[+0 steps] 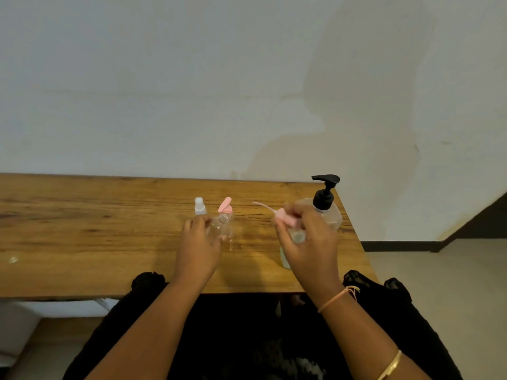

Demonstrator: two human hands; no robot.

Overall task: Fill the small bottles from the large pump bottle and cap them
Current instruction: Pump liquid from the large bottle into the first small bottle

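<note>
While your right hand (307, 242) pinches a pink pump cap (285, 220), its thin dip tube (260, 205) pointing left and free in the air, you look to be at the capping step for one small bottle. A small bottle with pale liquid (286, 257) shows under that hand, near the front of the tabletop (82, 215); I cannot tell if the hand grips it too.

Your left hand (199, 242) curls around a clear small bottle (222, 229) with a pink flip cap (225, 208), lid flipped up. It looks empty. A small spray bottle (199, 206) stands just behind the left fingers.

The large pump bottle (326, 212), with a black pump head, stands behind your right hand at the tabletop's right end. Its fill level is hard to read.

Likely next move: thread the tube tip into the bottle neck, seat the cap, twist. That needs the tube lined up straight and the bottle steadied.

Both forearms come in from below, hands apart. A thread bracelet (337, 297) is on the right wrist.
</note>
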